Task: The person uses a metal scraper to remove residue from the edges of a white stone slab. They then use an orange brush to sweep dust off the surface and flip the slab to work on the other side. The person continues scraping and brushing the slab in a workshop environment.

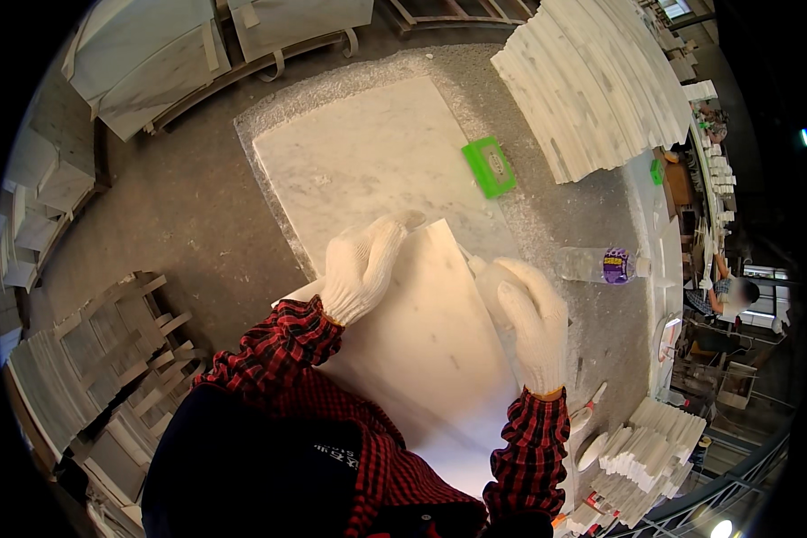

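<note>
A pale marble slab (435,327) stands tilted in front of me, one corner pointing up and away. My left hand (363,269), in a white knitted glove, is closed on its upper left edge, fingertips near the corner. On the slab's right side is my right hand (538,327), also gloved, its fingers curled beside the edge. Between its thumb and fingers shows a pale thing too blurred to name. Beneath and beyond lies a larger flat marble slab (350,152), with a bright green block (489,168) on its right edge.
A clear bottle (605,265) with a purple label lies to the right. Stacked marble slabs (592,85) stand far right, smaller stacked pieces (650,457) near right. More slabs (152,58) lean on racks at left. A brush-like tool (587,408) lies beside my right forearm. Another person (726,296) is at far right.
</note>
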Motion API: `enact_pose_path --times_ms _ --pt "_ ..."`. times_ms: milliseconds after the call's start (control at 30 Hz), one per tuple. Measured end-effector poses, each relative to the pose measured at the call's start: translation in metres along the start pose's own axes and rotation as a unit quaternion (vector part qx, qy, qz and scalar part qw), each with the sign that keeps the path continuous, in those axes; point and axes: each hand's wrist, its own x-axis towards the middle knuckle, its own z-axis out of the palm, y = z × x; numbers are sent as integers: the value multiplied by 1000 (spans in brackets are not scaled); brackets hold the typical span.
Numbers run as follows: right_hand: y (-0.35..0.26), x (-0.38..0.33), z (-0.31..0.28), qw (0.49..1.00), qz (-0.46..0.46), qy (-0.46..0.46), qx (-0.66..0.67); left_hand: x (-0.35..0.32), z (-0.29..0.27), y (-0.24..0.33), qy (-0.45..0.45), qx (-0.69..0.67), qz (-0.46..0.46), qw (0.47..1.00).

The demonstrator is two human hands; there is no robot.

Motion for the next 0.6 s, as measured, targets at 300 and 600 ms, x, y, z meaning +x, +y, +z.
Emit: enact_pose_path --times_ms 300,600 --pt "0 2 -1 1000 -16 -1 -15 0 1 4 1 3 -25 1000" --pt "0 2 -1 1000 -6 -2 -12 0 -1 6 -1 8 -2 1000"
